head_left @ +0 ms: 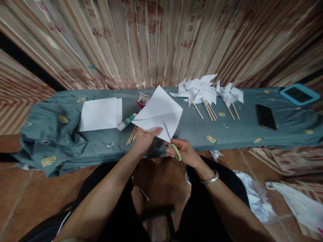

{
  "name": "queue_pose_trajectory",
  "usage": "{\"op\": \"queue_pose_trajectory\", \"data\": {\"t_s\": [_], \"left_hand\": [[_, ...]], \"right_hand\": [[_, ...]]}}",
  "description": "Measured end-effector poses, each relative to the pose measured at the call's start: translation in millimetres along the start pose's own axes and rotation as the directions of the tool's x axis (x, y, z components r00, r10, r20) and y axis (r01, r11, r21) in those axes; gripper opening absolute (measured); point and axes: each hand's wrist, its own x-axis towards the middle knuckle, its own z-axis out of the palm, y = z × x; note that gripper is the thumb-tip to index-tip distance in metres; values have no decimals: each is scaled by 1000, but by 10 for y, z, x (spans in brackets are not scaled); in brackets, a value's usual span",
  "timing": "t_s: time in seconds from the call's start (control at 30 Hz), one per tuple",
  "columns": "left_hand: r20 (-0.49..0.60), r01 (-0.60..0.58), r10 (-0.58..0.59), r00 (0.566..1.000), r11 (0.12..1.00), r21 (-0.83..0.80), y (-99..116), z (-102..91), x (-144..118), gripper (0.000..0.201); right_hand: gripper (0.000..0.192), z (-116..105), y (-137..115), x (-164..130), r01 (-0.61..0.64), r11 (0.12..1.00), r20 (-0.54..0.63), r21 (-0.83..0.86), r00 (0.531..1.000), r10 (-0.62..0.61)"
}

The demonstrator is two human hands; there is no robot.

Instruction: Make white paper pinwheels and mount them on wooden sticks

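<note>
My left hand [145,137] pinches the near edge of a square white paper sheet [158,112], held up over the front of a low bench draped in a teal cloth [191,129]. My right hand [183,152] grips green-handled scissors [174,148]; their blades point up into the sheet's near corner along a diagonal fold. A silver bangle circles my right wrist.
On the cloth lie a stack of white sheets [101,114], a glue stick [127,122], wooden sticks [132,134], a small box of pins [142,100], finished paper pinwheels [199,90], a black phone [265,116] and a blue-cased tablet [299,94]. Paper scraps [254,198] litter the floor right.
</note>
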Motion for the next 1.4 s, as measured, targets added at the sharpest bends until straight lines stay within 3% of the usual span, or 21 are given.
{"op": "queue_pose_trajectory", "data": {"t_s": [0.23,0.57,0.77,1.1,1.4], "left_hand": [[-4,-6,6,1000,1000,3,-3,-6,5,53],[5,-5,5,1000,1000,20,-44,12,-32,51],[-3,10,-10,1000,1000,20,-25,10,-38,46],[16,7,-7,1000,1000,16,-11,27,-78,55],[9,12,-13,1000,999,38,-23,25,-75,50]], "right_hand": [[47,18,14,9,-44,997,3,69,999,44],[46,-5,-15,-1,13,1000,20,-20,1000,-13],[46,9,10,14,-14,999,-1,44,1000,14],[44,10,-31,-6,17,1000,-9,-4,1000,-17],[44,48,-43,8,-50,994,-36,101,998,54]]}}
